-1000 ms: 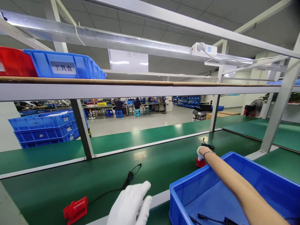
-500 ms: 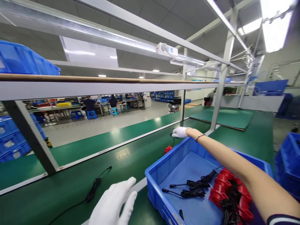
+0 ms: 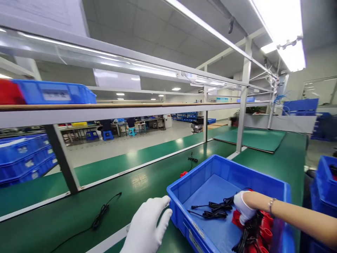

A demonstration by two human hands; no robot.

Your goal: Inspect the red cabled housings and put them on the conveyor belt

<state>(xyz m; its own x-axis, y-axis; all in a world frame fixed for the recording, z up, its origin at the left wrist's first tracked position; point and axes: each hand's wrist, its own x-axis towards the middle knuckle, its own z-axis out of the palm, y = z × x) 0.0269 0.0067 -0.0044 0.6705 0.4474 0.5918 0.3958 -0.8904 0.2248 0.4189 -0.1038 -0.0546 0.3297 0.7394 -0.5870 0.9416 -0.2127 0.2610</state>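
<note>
Label on the shelf's blue plastic crate (image 3: 52,92) blurred, unreadable. Right white-gloved hand (image 3: 243,210) inside the blue plastic bin (image 3: 184,196) — fingers curled onto red plastic cable parts (image 3: 264,225) (long axis indiscernible). Left white-gloved hand (image 3: 147,228) beside the bin's near corner — fingers extended, slightly spread.

Right hand (image 3: 243,209) back from the belt (gloved), now inside the blue bin (image 3: 200,182) on red parts (image 3: 264,225).

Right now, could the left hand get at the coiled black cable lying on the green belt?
Probably yes: the left hand hovers open at the belt's near edge, and only bare belt separates it from the black cable.
</note>
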